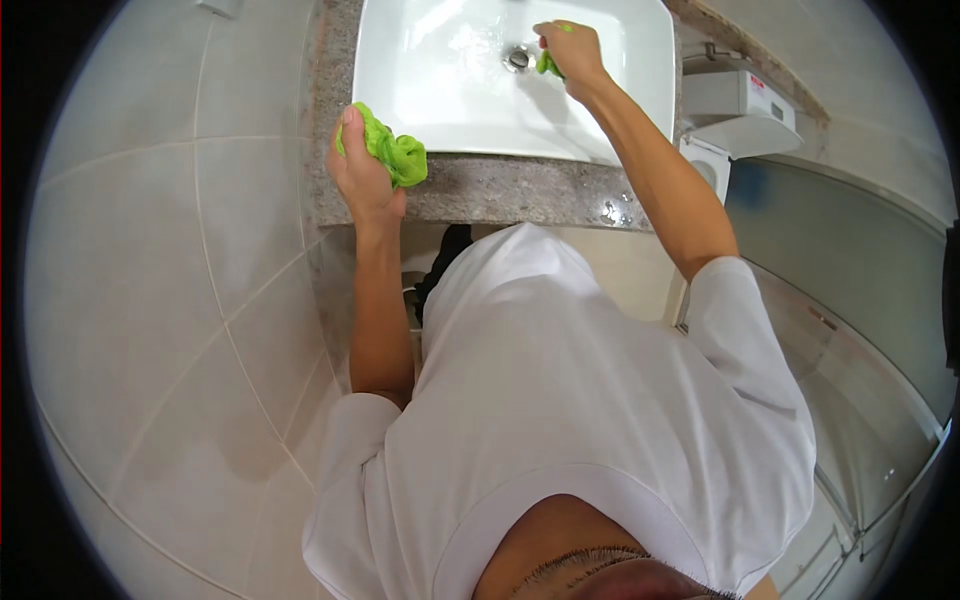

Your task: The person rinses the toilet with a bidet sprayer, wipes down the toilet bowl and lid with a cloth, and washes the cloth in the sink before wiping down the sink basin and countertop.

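Bunched green cloth (400, 158) is gripped in my left hand (362, 178), at the front left corner of the white sink basin (450, 100). Over the basin, just right of the metal drain (518, 59), my right hand (572, 55) is closed on another piece of green cloth (547, 64), which shows below and between the fingers. Most of that piece is hidden by the hand. The basin is wet on its left inner side.
The stone countertop (520, 187) runs in front of the basin, with water drops near its right end. A white toilet (708, 165) and a white box (750, 97) stand to the right, beside a glass shower panel (840, 260). Tiled wall (150, 250) lies at the left.
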Demonstrator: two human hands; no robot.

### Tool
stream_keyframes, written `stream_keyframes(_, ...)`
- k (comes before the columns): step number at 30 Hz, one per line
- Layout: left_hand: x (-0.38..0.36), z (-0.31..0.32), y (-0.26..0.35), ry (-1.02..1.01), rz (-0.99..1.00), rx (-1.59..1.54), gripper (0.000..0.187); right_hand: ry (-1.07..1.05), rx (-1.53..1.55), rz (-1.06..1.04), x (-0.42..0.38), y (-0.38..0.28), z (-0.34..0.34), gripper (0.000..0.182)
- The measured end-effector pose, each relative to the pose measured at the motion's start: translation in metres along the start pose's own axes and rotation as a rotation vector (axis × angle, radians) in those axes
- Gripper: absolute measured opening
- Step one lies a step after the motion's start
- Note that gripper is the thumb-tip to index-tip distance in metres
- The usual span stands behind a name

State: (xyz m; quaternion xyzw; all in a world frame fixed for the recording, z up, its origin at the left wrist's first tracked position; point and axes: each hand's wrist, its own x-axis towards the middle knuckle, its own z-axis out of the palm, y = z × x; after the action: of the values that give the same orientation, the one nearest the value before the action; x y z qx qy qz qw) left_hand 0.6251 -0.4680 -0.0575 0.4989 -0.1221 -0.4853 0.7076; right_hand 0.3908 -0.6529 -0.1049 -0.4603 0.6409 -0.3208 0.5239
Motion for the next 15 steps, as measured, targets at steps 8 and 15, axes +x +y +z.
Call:
stream_keyframes(8, 0.024, 0.008, 0.028, -0.042, 0.025, 0.140, 0.037, -0.329, 0.441, 0.181, -0.100, -0.012, -0.025, 0.047)
stream_keyframes(15, 0.013, 0.062, 0.032, -0.541, -0.224, 0.035, 0.040, -0.234, 0.303, 0.144, -0.148, -0.005, -0.072, 0.066)
